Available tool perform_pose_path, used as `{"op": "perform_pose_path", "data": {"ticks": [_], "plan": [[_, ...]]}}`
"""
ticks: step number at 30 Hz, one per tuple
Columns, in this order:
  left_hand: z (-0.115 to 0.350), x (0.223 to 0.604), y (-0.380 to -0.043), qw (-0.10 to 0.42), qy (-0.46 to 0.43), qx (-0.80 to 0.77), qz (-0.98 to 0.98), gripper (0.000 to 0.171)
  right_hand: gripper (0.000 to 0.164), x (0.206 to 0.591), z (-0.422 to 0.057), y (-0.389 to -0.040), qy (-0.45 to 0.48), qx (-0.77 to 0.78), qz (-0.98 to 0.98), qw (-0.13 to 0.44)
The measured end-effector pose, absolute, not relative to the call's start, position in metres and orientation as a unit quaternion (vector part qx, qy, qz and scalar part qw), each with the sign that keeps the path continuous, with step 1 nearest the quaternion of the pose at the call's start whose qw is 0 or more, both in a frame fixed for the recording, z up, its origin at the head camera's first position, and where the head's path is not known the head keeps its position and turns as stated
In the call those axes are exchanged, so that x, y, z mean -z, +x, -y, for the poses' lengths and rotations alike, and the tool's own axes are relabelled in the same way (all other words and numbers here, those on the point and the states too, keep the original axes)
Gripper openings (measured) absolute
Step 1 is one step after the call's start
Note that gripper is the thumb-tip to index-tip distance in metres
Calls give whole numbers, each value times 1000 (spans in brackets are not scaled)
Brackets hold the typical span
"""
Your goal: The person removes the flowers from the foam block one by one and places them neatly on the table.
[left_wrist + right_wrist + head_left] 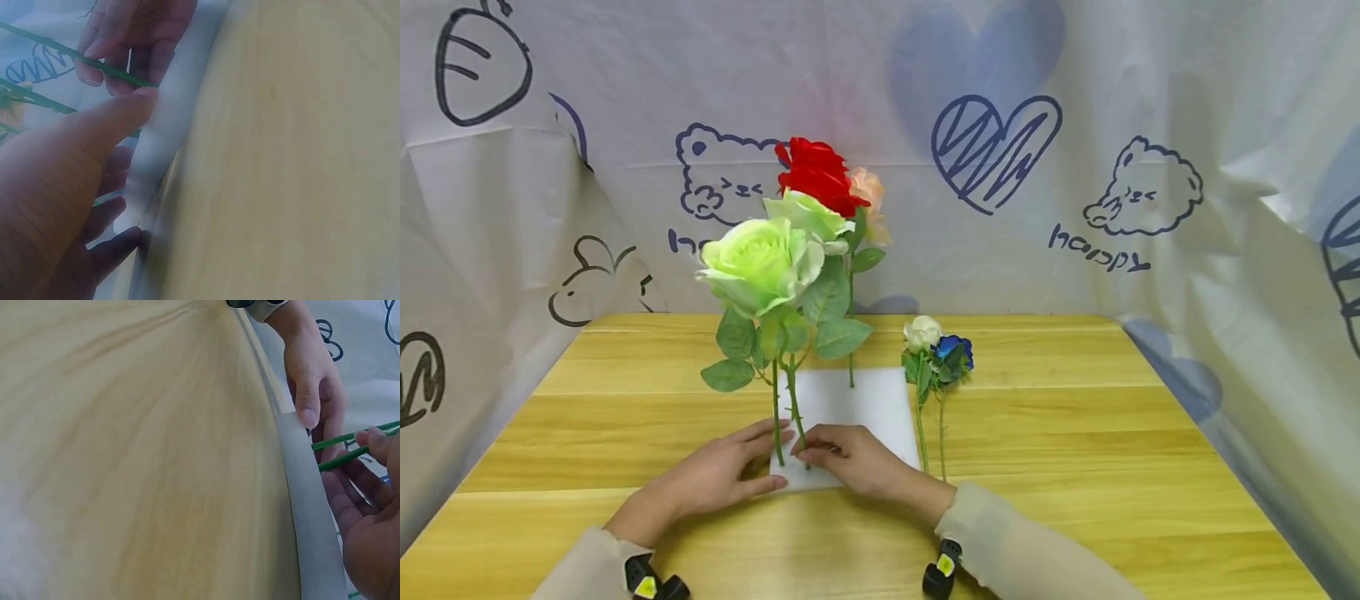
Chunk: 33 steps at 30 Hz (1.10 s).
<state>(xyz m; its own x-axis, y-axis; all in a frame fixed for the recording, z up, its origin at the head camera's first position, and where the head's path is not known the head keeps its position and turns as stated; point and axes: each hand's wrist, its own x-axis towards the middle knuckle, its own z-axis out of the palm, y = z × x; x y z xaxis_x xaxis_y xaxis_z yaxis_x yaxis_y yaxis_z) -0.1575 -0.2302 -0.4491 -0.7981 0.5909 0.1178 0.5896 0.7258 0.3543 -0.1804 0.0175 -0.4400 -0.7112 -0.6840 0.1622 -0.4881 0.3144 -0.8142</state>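
Note:
My right hand (857, 458) pinches the thorny green stem of a pale green rose (812, 221) between thumb and fingers, close over the white foam block (880, 408). Just left of it, a second pale green rose (756, 262) stands upright, its stem meeting the block near the front edge. With fingers extended, my left hand (722, 471) rests at the block's left side, its thumb at the front corner. The right wrist view shows both stems (331, 442) side by side at the block. A red rose (820, 175) and a peach rose (868, 196) rise behind the green blooms.
A white rose (922, 333) and a blue rose (958, 350) lie to the right of the block, stems toward me. The wooden table (1075, 433) extends to both sides. A white curtain (865, 67) with drawn hearts and bears hangs behind it.

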Motion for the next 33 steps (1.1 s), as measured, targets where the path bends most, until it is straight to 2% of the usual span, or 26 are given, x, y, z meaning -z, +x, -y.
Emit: {"op": "perform_pose_path", "data": {"ticks": [9, 21, 33], "plan": [[230, 448, -158, 0, 323, -186, -928, 69, 21, 438, -19, -182, -382, 455, -797, 113], [230, 445, -156, 0, 322, -184, -929, 70, 16, 435, -15, -182, -401, 446, -797, 70], [231, 448, -157, -10, 320, -187, -929, 68, 19, 421, -16, -178, -400, 498, -767, 61]]}}
